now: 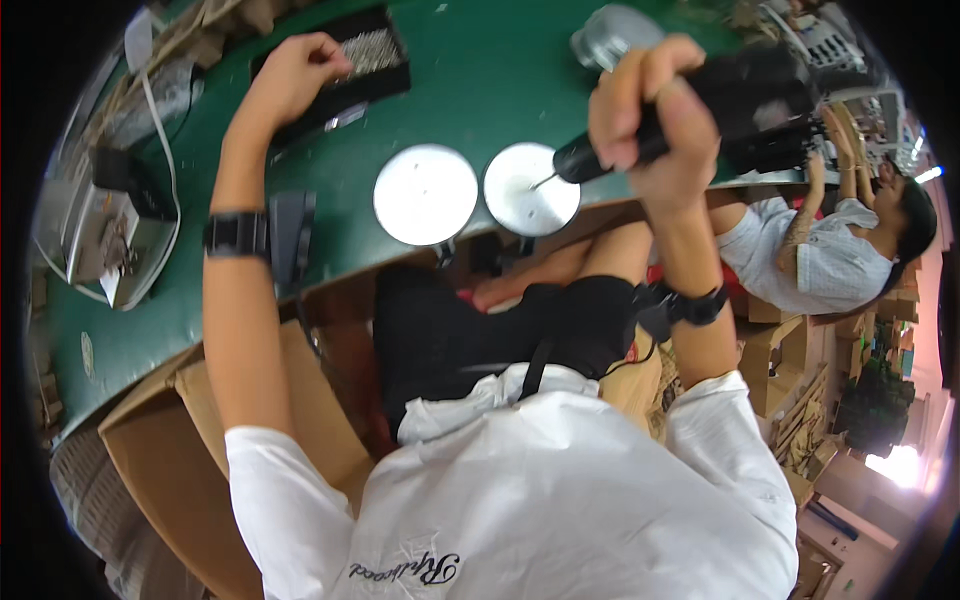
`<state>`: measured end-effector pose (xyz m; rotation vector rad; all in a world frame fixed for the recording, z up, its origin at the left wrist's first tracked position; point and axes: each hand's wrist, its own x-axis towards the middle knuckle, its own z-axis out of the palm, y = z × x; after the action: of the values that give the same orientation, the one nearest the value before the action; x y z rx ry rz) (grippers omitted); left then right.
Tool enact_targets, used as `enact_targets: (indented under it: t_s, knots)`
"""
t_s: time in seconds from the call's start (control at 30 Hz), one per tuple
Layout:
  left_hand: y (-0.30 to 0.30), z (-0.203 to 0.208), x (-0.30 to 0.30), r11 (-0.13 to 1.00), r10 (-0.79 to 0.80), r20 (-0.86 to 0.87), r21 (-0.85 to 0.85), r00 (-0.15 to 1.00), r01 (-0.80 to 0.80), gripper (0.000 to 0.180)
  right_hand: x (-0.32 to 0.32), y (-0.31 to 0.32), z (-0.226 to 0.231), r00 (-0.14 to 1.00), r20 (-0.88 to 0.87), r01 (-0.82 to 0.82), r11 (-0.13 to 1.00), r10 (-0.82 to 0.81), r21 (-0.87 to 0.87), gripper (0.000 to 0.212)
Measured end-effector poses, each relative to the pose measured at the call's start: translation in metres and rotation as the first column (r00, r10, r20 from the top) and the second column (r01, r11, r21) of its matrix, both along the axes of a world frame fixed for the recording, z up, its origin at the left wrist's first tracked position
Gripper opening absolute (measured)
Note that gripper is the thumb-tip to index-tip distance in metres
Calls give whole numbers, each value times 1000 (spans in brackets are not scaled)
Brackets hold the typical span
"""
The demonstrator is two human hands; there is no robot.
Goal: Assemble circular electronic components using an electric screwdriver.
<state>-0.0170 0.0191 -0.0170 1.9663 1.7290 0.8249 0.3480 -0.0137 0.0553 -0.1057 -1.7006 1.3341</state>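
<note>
My right hand [660,120] is wrapped round a black power screwdriver [735,100], held tilted. Its thin bit points down and left over the right-hand white round disc [532,200], and its tip meets or nearly meets the disc's face. A second white round disc [425,195] lies close by on the left; small dark spots show on both. My left hand [305,72] is at a black open box [395,75] filled with small metal screws [370,52]. Its thumb and fingers are pinched together, and whatever is between them is too small to make out.
The discs lie near the front edge of a green table [470,90]. A clear plastic-looking piece [615,38] stands behind them. A dark box-like device [120,225] with a white cable is at far left. Cardboard boxes [190,450] stand below. Another person [820,250] sits at right.
</note>
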Motion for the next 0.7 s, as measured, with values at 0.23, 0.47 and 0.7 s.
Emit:
enact_targets:
  t_s: [0.23,0.47,0.7]
  knots:
    - [-60,20,47,824,231,402,403,886,-398,8,18,-47,-12,869,-237,365,886,-435,-287,11]
    - [-195,39,176,922,54,352,341,935,-181,13,27,-91,53,806,-592,-19,1000,18,4,30]
    - [-219,33,204,930,-89,410,361,908,-72,21,18,-101,50,861,-506,-152,978,59,-145,34]
